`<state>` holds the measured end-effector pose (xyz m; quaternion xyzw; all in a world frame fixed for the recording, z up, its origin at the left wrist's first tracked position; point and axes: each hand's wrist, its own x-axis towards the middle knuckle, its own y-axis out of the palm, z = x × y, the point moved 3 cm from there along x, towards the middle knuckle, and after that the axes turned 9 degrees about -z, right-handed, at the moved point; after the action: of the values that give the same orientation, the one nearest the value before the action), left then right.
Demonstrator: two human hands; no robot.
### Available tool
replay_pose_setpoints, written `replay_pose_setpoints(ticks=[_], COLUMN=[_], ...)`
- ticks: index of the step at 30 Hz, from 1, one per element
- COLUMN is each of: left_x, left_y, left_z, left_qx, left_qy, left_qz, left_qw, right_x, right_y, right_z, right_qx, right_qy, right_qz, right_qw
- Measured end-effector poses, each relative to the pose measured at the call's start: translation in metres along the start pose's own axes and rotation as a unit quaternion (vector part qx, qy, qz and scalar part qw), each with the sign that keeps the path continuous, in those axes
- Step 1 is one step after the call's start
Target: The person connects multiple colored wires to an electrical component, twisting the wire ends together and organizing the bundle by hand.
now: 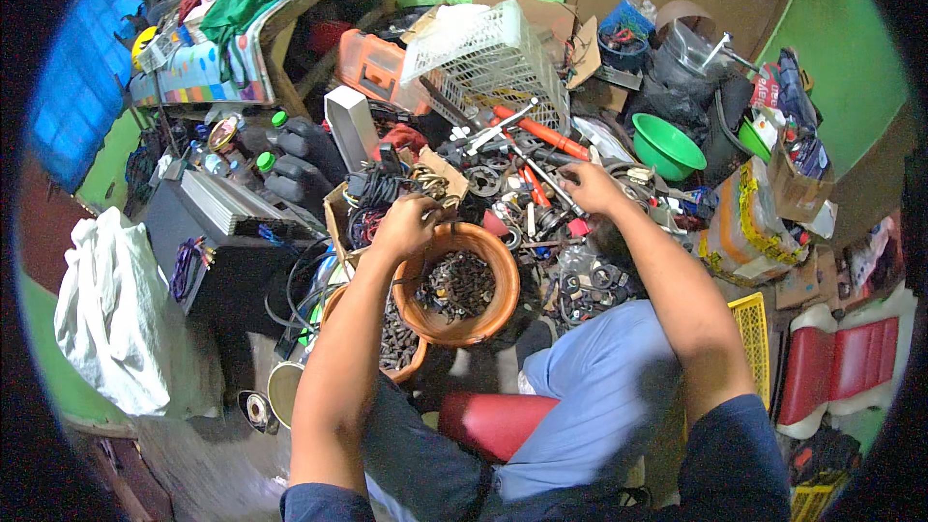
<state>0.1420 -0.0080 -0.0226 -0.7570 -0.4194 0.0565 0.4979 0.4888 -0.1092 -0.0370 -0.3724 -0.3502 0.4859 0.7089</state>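
Note:
My left hand is at the upper left rim of an orange-brown bowl. Its fingers are curled together, and whatever they may hold is hidden. Small dark bolts or screws lie inside the bowl. A second orange bowl of similar small parts stands partly beneath it, behind my left forearm. Farther right, my right hand reaches into a heap of metal parts, thumb and fingers apart. Its fingertips are close to the lower end of a long silver rod; contact is unclear.
Behind the heap are a white plastic crate, an orange case and a red-orange tube. A green basin and taped carton stand right. Left are dark jugs and a white sack.

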Motion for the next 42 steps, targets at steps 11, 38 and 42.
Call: replay_pose_setpoints(ticks=[11,38,42], left_x=[0.038,0.082,0.08], left_y=[0.119,0.129,0.129], left_z=[0.005,0.04,0.033], left_qx=[0.148,-0.059,-0.053], left_qy=[0.052,0.016,0.04], left_qz=[0.052,0.01,0.014], left_qw=[0.986,0.998,0.998], right_x=[-0.004,0.073,0.078], right_y=[0.097,0.169,0.156], right_z=[-0.032,-0.061,-0.065], right_qx=[-0.102,-0.029,0.019], right_qy=[-0.025,0.03,0.05], right_qz=[0.258,0.191,0.101], right_qw=[0.96,0.981,0.993])
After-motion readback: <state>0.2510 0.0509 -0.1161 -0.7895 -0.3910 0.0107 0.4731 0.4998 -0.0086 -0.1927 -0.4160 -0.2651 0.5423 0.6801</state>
